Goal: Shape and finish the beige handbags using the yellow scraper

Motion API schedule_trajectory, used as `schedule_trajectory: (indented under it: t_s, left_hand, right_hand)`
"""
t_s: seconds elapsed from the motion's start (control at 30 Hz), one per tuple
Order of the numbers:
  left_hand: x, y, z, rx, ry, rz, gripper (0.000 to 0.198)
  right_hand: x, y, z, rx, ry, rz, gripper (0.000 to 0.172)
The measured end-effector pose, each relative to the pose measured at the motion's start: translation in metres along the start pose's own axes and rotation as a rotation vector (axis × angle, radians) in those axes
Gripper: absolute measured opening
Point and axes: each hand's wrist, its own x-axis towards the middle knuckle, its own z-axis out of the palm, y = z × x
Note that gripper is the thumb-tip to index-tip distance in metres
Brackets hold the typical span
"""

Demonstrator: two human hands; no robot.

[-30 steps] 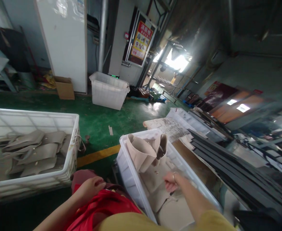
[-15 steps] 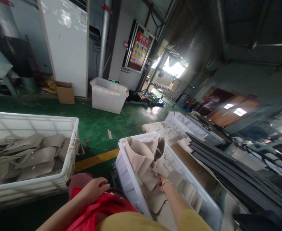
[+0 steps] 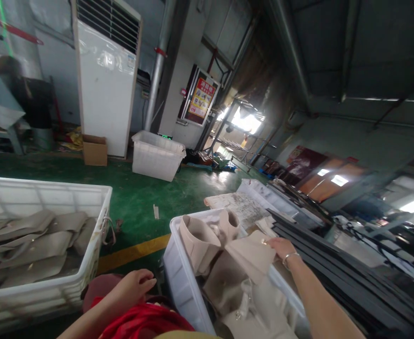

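Observation:
My right hand [image 3: 280, 247] pinches the edge of a beige bag piece [image 3: 252, 254] near a small metal fitting. That piece is raised and tilted over a white plastic bin [image 3: 187, 278]. Beneath it in the bin lie more beige bag pieces [image 3: 224, 285], some with small metal fittings. Two curled, tube-like beige pieces [image 3: 200, 242] stand at the bin's far end. My left hand [image 3: 141, 282] rests above my lap, beside red cloth [image 3: 146, 322]. Its fingers are loosely bent with the thumb apart, and nothing shows in it.
To the left, a white bin [image 3: 102, 207] holds several greyish-beige bags [image 3: 47, 245]. Long dark strips [image 3: 320, 254] are stacked on the right. Farther off stand another white bin [image 3: 157, 157], a cardboard box [image 3: 95, 150] and a tall white cabinet unit [image 3: 104, 89]. A yellow line [image 3: 132, 254] crosses the green floor.
My right hand has moved up and to the right, lifting a beige bag piece from the bin. My left hand stays near my lap. The view has tilted up slightly.

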Motion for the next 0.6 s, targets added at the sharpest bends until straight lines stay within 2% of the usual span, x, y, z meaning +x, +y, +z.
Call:
schedule_trajectory:
  t_s: [0.07, 0.13, 0.2, 0.27, 0.37, 0.47, 0.53, 0.6]
  left_hand:
    - [0.001, -0.001, 0.001, -0.042, -0.013, -0.001, 0.028]
    - [0.001, 0.002, -0.001, -0.068, -0.014, 0.026, 0.029]
    - [0.001, 0.013, -0.007, -0.086, 0.043, 0.070, 0.030]
    - [-0.001, 0.034, -0.019, -0.126, 0.169, 0.140, 0.030]
    - [-0.015, 0.078, -0.042, -0.266, 0.369, 0.319, 0.031]
    - [-0.041, 0.120, -0.066, -0.309, 0.546, 0.533, 0.036]
    - [-0.056, 0.135, -0.081, -0.325, 0.654, 0.618, 0.041]
    - [-0.067, 0.138, -0.097, -0.369, 0.771, 0.612, 0.044]
  right_hand:
    - [0.002, -0.028, -0.029, 0.105, -0.019, -0.017, 0.004]
    - [-0.005, -0.062, -0.049, 0.223, -0.055, -0.084, 0.018]
    - [-0.020, -0.099, -0.058, 0.453, -0.161, -0.209, 0.029]
    - [-0.042, -0.133, -0.055, 0.663, -0.301, -0.305, 0.033]
    - [-0.077, -0.174, -0.028, 0.839, -0.456, -0.412, 0.033]
    - [-0.108, -0.203, 0.019, 0.944, -0.643, -0.461, 0.040]
    - [-0.127, -0.218, 0.055, 0.989, -0.780, -0.452, 0.047]
    - [-0.144, -0.230, 0.088, 1.019, -0.896, -0.434, 0.053]
